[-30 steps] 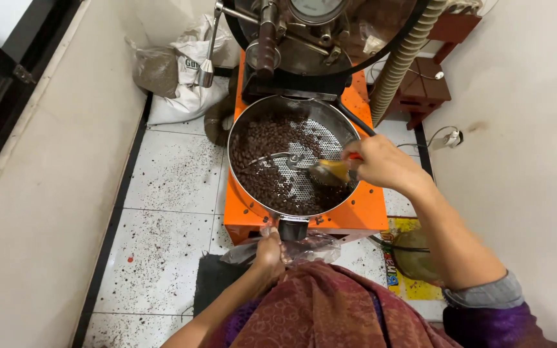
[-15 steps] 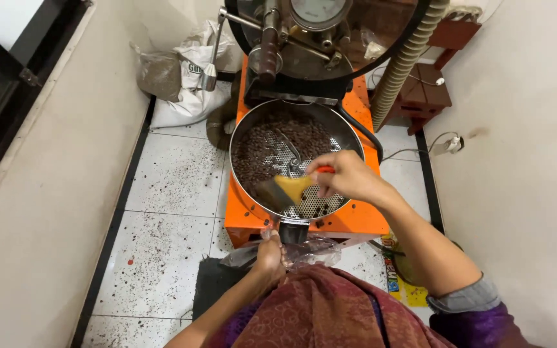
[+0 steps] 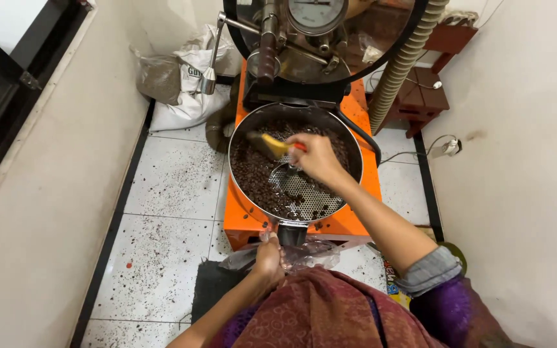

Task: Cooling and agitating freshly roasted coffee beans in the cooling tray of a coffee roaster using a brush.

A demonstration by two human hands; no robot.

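My right hand (image 3: 317, 158) grips a small yellow brush (image 3: 267, 144) with a red handle, held over the round metal cooling tray (image 3: 353, 145) of an orange roasting machine (image 3: 362, 187). Dark roasted beans (image 3: 253, 174) fill the left part of the tray, and bare perforated mesh (image 3: 307, 193) shows at the front. Below the tray's spout (image 3: 291, 233), my left hand (image 3: 269, 258) holds a clear plastic bag (image 3: 311, 254) against the outlet.
The roaster drum with a gauge (image 3: 317, 9) and a lever (image 3: 213, 58) rises behind the tray. A ribbed hose (image 3: 401, 64) runs at the right. Sacks (image 3: 175, 77) lie at the back left. Spilled bits speckle the white tiled floor (image 3: 162, 212). Walls stand close on both sides.
My right hand has swept the brush from the tray's right side across to the left and back part, pushing beans. The left hand has stayed at the bag.
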